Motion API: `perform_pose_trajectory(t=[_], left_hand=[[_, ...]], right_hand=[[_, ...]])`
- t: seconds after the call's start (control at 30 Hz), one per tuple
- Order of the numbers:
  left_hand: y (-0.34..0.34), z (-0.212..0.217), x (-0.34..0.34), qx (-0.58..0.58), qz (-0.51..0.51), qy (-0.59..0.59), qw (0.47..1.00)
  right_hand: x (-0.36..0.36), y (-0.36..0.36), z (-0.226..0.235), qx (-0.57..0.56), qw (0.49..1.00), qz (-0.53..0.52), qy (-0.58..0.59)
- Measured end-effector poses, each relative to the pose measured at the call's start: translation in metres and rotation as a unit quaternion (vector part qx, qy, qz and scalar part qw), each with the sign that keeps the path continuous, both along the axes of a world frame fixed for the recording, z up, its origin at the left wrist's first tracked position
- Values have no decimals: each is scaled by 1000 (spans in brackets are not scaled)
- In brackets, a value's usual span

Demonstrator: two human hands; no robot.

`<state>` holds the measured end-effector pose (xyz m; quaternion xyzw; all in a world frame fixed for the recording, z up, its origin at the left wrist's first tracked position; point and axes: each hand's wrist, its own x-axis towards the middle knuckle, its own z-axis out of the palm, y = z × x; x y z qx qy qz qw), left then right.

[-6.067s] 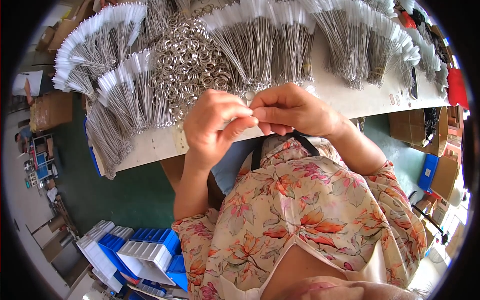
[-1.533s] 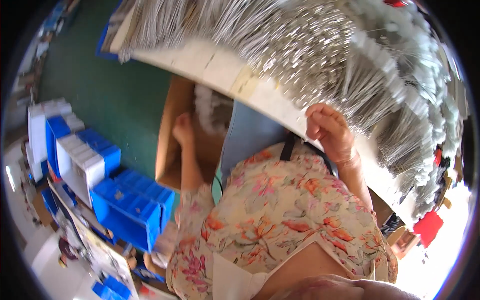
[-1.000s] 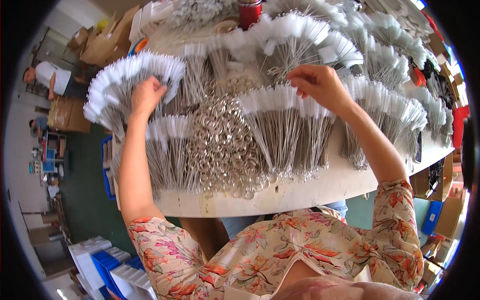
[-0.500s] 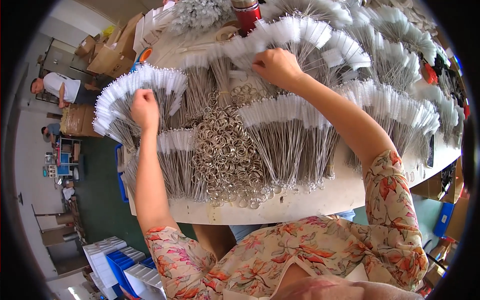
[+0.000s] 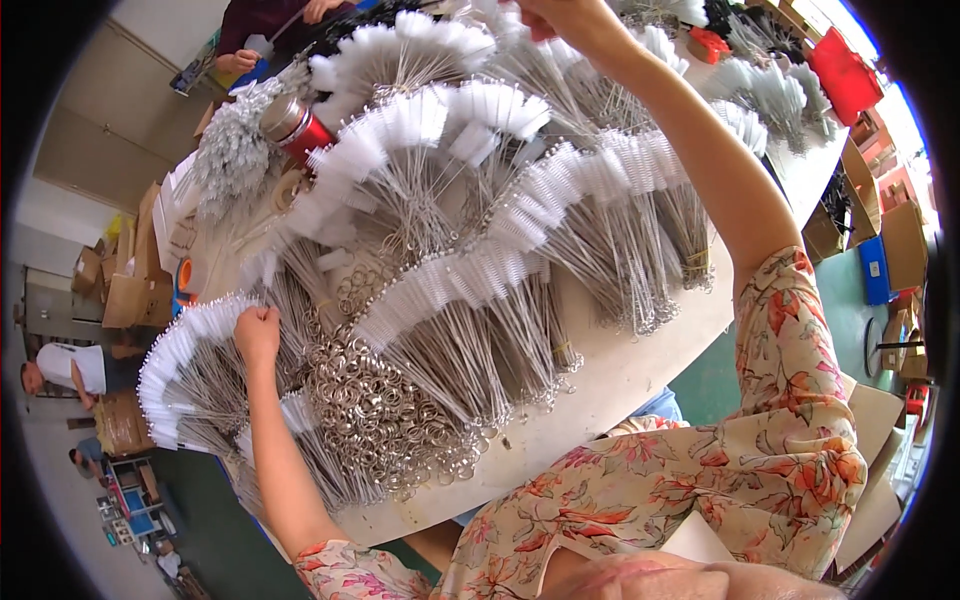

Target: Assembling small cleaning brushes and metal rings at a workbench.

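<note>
My left hand (image 5: 258, 335) is closed at the inner edge of a fanned bundle of white-bristled wire brushes (image 5: 175, 350) on the table's left. Whatever its fingers hold, if anything, is hidden. My right hand (image 5: 562, 14) reaches to the far side, above the brush bundles there, and the upper edge of the view cuts it off. Its fingers show too little to judge. Between my arms lie a heap of metal split rings (image 5: 375, 415) and a row of wire brushes (image 5: 450, 300) with looped wire ends toward me.
More brush bundles (image 5: 590, 200) crowd the table (image 5: 640, 350). A red flask (image 5: 298, 130), a roll of tape (image 5: 290, 188) and orange-handled scissors (image 5: 184, 275) stand or lie toward the far left. Across the table, another person's hand (image 5: 238, 62) shows. Cardboard boxes and a red bin (image 5: 845, 75) are around.
My right hand has moved from the middle bundles farther away, to the view's upper edge. The view has turned and shifted right. My left hand stays closed by the left bundle.
</note>
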<state>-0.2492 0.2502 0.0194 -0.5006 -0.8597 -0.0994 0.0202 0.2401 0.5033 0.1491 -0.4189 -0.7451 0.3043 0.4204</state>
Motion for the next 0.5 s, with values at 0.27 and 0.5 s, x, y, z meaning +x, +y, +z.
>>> perform_pose_trajectory(t=[0.27, 0.5], left_hand=[[9, 4, 21, -2, 42, -17, 999], [7, -13, -20, 12, 50, 19, 998]], right_hand=[[21, 24, -93, -22, 947, -98, -306], [-4, 10, -84, 6, 936, -136, -324]])
